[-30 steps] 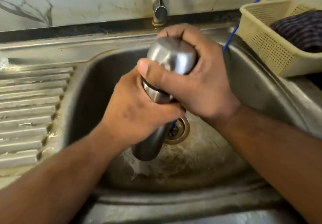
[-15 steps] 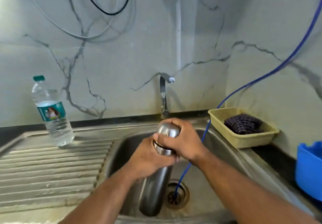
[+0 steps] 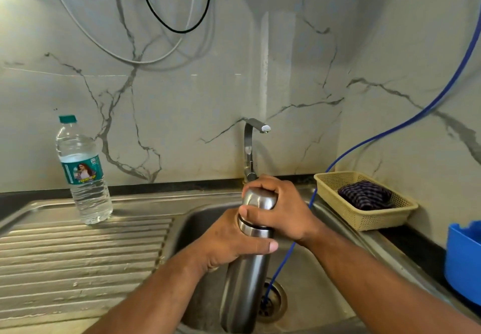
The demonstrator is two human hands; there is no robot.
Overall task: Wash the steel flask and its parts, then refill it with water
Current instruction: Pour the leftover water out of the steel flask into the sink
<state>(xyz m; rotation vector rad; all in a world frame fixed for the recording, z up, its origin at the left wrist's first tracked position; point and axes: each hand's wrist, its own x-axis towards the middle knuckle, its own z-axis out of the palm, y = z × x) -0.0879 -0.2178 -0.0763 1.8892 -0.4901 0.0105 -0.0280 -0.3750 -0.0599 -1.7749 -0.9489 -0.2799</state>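
Over the sink (image 3: 208,205), brushed steel flask (image 3: 244,281) near upright, left grip (image 3: 229,240) round neck, right grip (image 3: 283,211) round domed cap (image 3: 257,198)

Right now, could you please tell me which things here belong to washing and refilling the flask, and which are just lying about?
In the job: flask, cap, left hand, right hand, tap, sink.
Lying about: bottle (might serve the refill), basket, cloth, tub, hose.
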